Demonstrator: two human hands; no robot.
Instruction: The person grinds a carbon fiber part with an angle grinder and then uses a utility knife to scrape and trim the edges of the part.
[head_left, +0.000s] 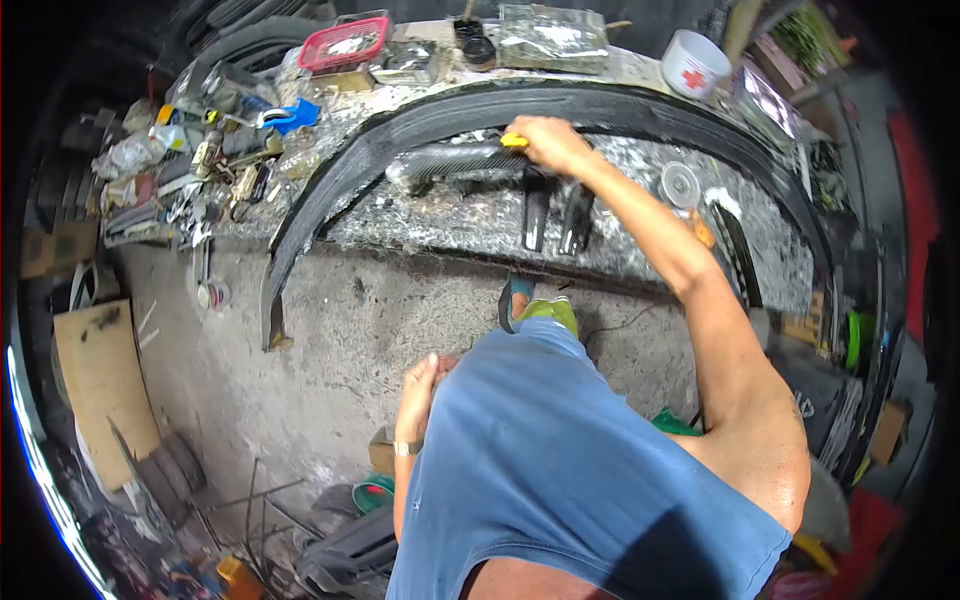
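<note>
A long curved black part (470,108) arches over the speckled workbench (430,215), its left end hanging past the front edge. My right hand (548,142) is closed on a small yellow tool (514,140) near the arch's inner edge. Below that hand lie a dark carbon-patterned tube (460,160) and two short black carbon pieces (536,215). Down beside my blue shirt hangs my left hand (425,380), away from the bench, with its fingers curled and partly hidden; what they hold, if anything, cannot be made out.
At the bench's back stand a pink basket (345,45), dark jars (474,45) and a white bucket with a red cross (694,65). Bottles and tools clutter the left end. A round clear lid (680,185) lies at right. Cardboard (105,385) leans at lower left.
</note>
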